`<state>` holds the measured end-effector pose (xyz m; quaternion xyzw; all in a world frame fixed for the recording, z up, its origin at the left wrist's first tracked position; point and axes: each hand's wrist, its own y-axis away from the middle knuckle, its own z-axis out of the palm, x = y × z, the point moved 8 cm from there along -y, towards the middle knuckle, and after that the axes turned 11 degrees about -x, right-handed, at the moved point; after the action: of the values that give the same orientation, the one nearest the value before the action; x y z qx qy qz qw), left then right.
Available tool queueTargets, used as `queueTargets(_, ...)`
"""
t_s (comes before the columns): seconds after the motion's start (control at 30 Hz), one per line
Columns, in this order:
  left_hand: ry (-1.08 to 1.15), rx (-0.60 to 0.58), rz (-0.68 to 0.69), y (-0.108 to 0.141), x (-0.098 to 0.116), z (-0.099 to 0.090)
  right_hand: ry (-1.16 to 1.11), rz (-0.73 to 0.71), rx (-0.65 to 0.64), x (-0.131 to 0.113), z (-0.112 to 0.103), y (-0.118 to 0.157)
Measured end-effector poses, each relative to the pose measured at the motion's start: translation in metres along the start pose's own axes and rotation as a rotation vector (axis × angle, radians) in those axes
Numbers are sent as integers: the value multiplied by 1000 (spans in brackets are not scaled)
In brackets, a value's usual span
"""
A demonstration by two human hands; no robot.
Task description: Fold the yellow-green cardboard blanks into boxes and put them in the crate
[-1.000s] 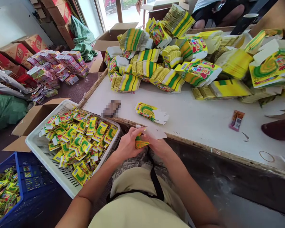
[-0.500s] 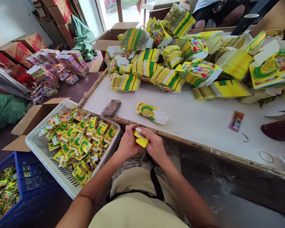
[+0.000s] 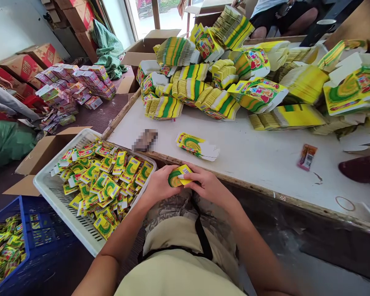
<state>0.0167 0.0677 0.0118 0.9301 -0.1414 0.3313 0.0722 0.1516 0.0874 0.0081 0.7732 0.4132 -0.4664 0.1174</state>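
A small yellow and green box (image 3: 175,177) is held between my two hands, just in front of the table's near edge. My left hand (image 3: 158,183) grips its left side. On its right side my right hand (image 3: 206,183) has fingers and thumb closed on it near the barcode end. Past my hands, a flattened yellow carton (image 3: 193,145) with white flaps lies on the white table (image 3: 249,164). Left of my left hand, a white basket (image 3: 46,185) holds a heap of similar small yellow boxes (image 3: 103,187).
Stacks of flat yellow cartons (image 3: 191,88) cover the table's far side. A small wrapped packet (image 3: 307,157) and a rubber band (image 3: 345,203) lie to the right. A blue crate (image 3: 22,230) stands lower left. A seated person's legs (image 3: 283,22) show behind the table.
The box in my hands has turned so its green printed face shows. My right hand has shifted its grip and its wrist has swung outward to the right.
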Motion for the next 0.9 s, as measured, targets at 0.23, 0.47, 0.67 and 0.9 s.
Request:
queueTargets(0.23,-50,53,-25,-1,4,-2,-194,129,171,10,2,0)
queueTargets(0.47,-88,59,-17,-2,4,-1,-215,88,159,10,17,0)
queueTargets(0.67,-147,35,-100,14,-19,-17,-116,108,147,28,7,-14)
queueTargets(0.9,-549,179,-546,83,-112,-113,478,552,262,103,-60,-27)
